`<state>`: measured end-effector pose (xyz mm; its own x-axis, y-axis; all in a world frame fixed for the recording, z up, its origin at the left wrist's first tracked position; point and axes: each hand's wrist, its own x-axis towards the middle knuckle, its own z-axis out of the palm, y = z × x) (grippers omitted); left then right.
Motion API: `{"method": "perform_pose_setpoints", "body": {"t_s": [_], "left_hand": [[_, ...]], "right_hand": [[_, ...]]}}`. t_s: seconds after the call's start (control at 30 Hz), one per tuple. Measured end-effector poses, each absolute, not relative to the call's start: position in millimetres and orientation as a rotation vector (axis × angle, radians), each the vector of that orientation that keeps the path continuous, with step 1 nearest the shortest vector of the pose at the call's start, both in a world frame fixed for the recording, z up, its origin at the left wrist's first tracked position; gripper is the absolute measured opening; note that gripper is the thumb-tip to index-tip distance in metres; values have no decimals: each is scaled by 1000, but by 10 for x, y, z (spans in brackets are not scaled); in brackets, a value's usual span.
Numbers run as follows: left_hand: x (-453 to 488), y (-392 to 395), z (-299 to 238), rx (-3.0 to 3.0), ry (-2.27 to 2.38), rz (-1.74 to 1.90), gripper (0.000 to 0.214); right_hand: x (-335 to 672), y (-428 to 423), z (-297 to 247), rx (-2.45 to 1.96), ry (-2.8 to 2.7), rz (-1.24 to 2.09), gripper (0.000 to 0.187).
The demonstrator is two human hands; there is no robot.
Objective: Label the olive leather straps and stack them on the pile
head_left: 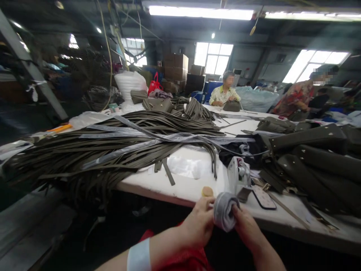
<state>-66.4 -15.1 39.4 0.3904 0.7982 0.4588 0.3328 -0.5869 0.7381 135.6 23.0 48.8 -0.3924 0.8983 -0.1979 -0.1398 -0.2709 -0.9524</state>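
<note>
A roll of grey strip is held up just beyond the table's front edge. My left hand has its fingers closed on the roll's left side. On the other side my right hand grips it, with the thumb at the open centre of the coil. Whether the strip is cloth or tape I cannot tell. Right behind the roll lies a small yellowish round piece on the white table. A small white machine stands behind my right hand, with a phone to its right.
Long dark strips cover the table's left side and hang over its edge. Dark green bags with metal studs are heaped at the right. A co-worker sits across the table; another person is at the far right.
</note>
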Motion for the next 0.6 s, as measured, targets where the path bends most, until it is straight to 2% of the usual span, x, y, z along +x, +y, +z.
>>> {"method": "perform_pose_setpoints", "body": {"t_s": [0.13,0.23,0.4,0.6], "left_hand": [[-768,-163,198,1761,1244,1111,34],[-686,-265,118,1727,1169,871,41],[-549,-559,-6,1817,1115,531,40],[-656,-665,-117,1890,1121,561,27]], "right_hand": [[1589,281,649,-1256,-1972,1568,40],[1501,146,499,-1317,-2268,1672,33],[1236,-220,121,-1089,-2238,1935,21],[1390,-262,5,-1122,-2156,2172,26]]}}
